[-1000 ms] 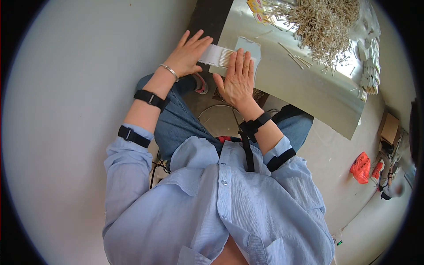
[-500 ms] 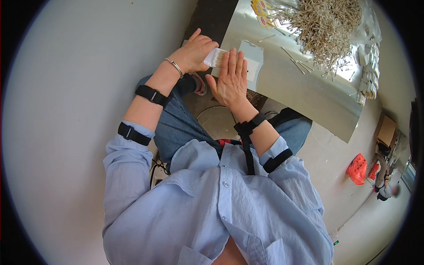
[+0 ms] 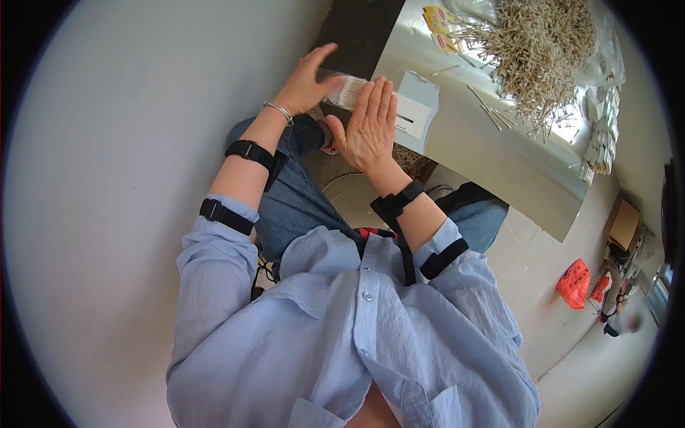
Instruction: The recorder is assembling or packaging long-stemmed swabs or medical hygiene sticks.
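A clear packet of cotton swabs [image 3: 351,92] lies at the left edge of the metal table, its white tips in a row. My left hand [image 3: 305,85] is just left of the packet, fingers and thumb spread, its thumb close to the clear end; whether it touches the film I cannot tell. Flat over the packet's right part rests my right hand [image 3: 367,128], fingers stretched out together and thumb apart. Right of those fingertips is a white flat piece with a dark slot [image 3: 416,118], set on a pale blue sheet [image 3: 421,87]. The fingers hide where packet and white piece meet.
A large heap of loose cotton swabs [image 3: 546,50] covers the far right of the metal table [image 3: 499,160]. Several stray swabs [image 3: 489,110] lie nearer. Yellow packets [image 3: 439,28] sit beyond, and stacked filled packets [image 3: 603,135] line the right edge. A red bag [image 3: 573,284] is on the floor.
My left hand has opened and drawn back from the packet's end, which it was gripping. My right hand has shifted left off the white piece, baring its dark slot. The view has shifted slightly.
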### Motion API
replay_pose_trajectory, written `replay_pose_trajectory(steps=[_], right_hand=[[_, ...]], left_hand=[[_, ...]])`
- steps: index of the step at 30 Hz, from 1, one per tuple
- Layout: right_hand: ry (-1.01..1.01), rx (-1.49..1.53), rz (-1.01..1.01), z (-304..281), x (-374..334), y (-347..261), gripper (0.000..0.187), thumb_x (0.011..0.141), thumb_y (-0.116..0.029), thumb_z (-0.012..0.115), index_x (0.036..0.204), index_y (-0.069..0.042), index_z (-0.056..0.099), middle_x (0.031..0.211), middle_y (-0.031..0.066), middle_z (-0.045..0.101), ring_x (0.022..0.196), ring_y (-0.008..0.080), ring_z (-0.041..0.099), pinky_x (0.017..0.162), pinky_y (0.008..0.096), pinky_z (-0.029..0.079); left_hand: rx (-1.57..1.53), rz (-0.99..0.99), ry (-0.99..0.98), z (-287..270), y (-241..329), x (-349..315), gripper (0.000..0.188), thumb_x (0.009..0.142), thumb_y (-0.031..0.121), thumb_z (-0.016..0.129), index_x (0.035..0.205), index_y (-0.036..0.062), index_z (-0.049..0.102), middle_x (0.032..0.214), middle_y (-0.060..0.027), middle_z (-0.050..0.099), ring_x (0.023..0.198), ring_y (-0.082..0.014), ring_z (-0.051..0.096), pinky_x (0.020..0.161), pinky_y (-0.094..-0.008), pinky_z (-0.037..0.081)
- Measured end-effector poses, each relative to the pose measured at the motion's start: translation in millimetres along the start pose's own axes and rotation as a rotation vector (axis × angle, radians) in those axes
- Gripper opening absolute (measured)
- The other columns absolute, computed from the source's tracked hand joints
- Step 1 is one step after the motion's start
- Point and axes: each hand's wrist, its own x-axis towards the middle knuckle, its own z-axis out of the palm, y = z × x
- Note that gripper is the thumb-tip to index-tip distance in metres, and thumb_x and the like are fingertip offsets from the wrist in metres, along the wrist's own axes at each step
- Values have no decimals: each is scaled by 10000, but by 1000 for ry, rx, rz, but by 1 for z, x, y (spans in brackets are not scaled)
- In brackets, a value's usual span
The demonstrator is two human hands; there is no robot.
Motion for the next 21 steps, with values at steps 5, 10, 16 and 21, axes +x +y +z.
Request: replay_pose_trajectory(steps=[5, 10, 16, 21], right_hand=[[-8, 11, 37, 1, 1, -3, 932, 904, -542, 452, 1414, 169, 130, 1496, 365, 94, 1422, 476, 11, 1157, 507, 8], [8, 22, 46, 6, 3, -5, 948, 903, -552, 446, 1409, 179, 116, 1490, 377, 87, 1418, 485, 4, 1153, 515, 0], [-3, 55, 36, 8, 3, -5, 958, 903, -564, 431, 1408, 182, 103, 1485, 385, 81, 1415, 493, 0, 1151, 519, -2], [-16, 64, 5, 6, 3, -3, 956, 905, -565, 417, 1413, 175, 89, 1483, 391, 75, 1410, 505, -5, 1149, 525, -2]], left_hand=[[-549, -264, 84, 28, -1, -11, 718, 988, 566, 279, 1463, 27, 288, 1508, -123, 324, 1401, -231, 279, 1148, -333, 213], [-994, -376, 5, 43, 9, -3, 680, 995, 548, 265, 1412, 24, 380, 1419, -128, 455, 1301, -223, 435, 1093, -343, 344], [-1085, -486, -136, 53, -2, -1, 598, 1006, 510, 283, 1340, 52, 474, 1282, -111, 570, 1145, -206, 568, 959, -341, 485], [-1117, -526, -106, 56, 2, -1, 574, 998, 530, 295, 1251, 83, 552, 1188, -76, 600, 1075, -193, 585, 907, -351, 511]])
